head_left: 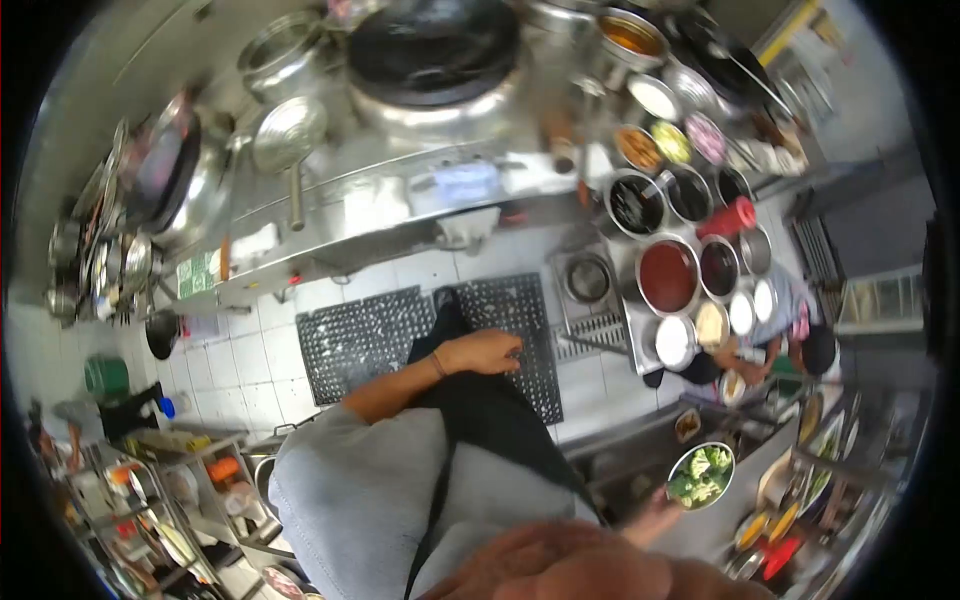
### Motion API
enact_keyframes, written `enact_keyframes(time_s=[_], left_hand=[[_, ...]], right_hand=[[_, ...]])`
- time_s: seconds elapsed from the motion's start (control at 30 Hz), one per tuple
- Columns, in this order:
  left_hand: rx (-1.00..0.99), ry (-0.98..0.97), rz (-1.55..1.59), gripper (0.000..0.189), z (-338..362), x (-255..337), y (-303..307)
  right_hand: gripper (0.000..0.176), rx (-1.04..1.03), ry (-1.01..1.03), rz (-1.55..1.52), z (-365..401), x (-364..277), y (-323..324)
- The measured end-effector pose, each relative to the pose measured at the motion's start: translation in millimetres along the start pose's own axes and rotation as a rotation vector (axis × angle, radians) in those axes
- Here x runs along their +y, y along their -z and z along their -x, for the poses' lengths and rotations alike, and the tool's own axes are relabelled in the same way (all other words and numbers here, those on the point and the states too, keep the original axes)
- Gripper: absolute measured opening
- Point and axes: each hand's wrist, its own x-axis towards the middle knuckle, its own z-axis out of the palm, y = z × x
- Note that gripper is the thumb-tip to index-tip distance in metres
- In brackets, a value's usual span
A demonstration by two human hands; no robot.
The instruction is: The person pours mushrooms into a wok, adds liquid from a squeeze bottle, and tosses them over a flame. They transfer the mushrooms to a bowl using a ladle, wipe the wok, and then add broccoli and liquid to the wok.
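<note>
My right hand [654,516] grips the near rim of a round metal bowl [731,480]. Green broccoli florets [704,470] fill the bowl, which is held over a steel counter [740,535] on the right. My left hand [484,352] hangs in front of my dark apron, above the black floor mat [530,320]. Its fingers are curled closed, and nothing shows in them. Part of my right arm is hidden behind a blurred, skin-toned shape at the bottom of the view.
A black wok [433,50] sits on the steel stove ahead, with a strainer ladle [290,135] to its left. Pots of sauce, including a red one [668,278], crowd a side table. Another person's arm [745,365] reaches near it. Shelves [180,500] stand at lower left.
</note>
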Motion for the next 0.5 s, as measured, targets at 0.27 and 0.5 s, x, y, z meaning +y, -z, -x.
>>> enact_keyframes(time_s=[0.27, 0.5], left_hand=[[0.387, -0.036, 0.024, 0.034, 38, -66, 126], [0.397, 0.014, 0.188, 0.034, 85, -96, 188]], right_hand=[[0.019, -0.394, -0.141, -0.028, -11, 63, -382], [0.031, -0.947, 0.022, 0.460, 43, 94, -716]])
